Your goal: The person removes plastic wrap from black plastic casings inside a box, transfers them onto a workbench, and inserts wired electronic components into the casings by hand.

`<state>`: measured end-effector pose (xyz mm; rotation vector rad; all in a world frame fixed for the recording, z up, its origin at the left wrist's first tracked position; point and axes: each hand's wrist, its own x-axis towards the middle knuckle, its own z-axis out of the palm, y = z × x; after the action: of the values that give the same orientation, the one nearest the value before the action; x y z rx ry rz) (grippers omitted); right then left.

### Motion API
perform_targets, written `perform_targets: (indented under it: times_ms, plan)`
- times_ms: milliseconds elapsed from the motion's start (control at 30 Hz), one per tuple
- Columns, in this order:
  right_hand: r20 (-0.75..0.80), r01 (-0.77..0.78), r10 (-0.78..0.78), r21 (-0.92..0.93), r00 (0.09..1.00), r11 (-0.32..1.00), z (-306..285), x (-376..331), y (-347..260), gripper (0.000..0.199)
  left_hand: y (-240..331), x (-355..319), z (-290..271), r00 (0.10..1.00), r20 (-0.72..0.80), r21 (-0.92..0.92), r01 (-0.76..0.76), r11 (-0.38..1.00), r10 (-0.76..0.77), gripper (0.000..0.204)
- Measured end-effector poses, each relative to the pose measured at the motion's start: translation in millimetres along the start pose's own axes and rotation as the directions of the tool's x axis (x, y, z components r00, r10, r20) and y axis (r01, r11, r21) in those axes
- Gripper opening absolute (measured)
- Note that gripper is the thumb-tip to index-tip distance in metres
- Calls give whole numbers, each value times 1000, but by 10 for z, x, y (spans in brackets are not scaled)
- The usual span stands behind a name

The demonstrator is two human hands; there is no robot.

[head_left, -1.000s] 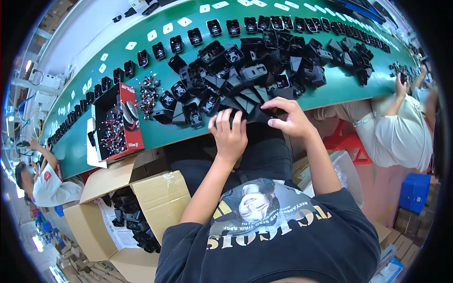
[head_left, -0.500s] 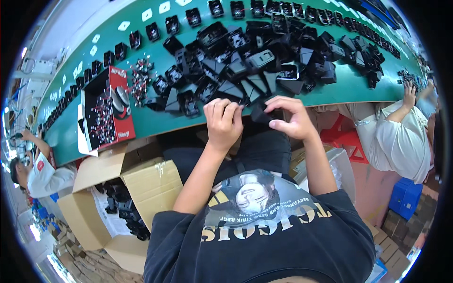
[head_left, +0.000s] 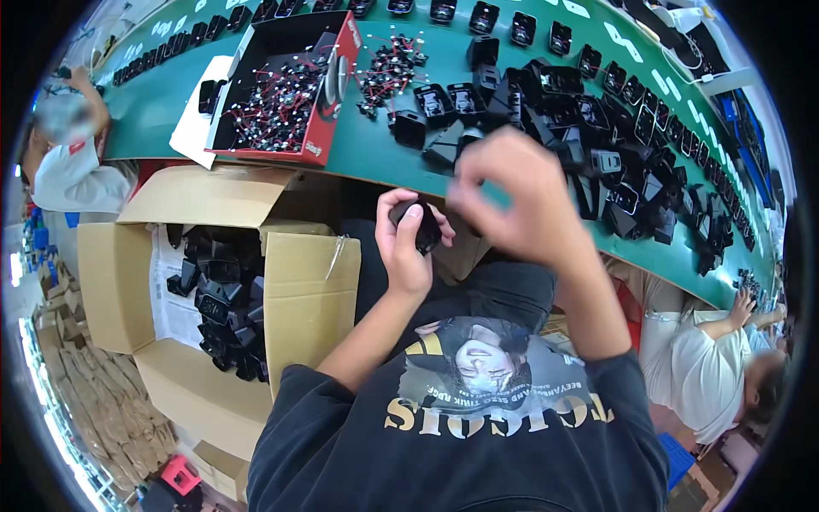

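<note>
My left hand (head_left: 403,256) is closed around a small black plastic housing (head_left: 422,229), thumb on top, just in front of the table edge. Its far side is hidden by my fingers. Up and to the right, my right hand (head_left: 516,192) is smeared by motion near the table edge, so its fingers do not read clearly. Behind it spreads a heap of black plastic housings (head_left: 589,111). A red-sided box (head_left: 339,119) on the table holds many small parts with red and black wires (head_left: 277,102). More such wired parts (head_left: 390,75) lie loose beside it.
An open cardboard box (head_left: 311,299) with black housings (head_left: 223,294) inside stands left of my legs. Rows of black housings (head_left: 484,17) and white pieces (head_left: 627,41) line the green table (head_left: 153,132). One person (head_left: 695,363) sits at right, another (head_left: 77,175) at far left.
The view has swung to the left. The black housing, earlier at my right hand, is now in my left hand. My right hand has come away from it.
</note>
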<state>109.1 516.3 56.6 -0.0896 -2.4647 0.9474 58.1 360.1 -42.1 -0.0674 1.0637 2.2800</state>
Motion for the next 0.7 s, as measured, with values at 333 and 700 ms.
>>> perform_targets:
  times_ms: [333,700]
  plan:
    - [331,353,-212,-461,920,814,438,1309,1027,13,-46,541,-142,847,429,402,-490,773,314,30]
    - [70,-213,236,-243,969,946,239,1448,829,10,98,720,43,880,358,475,-459,751,312,28]
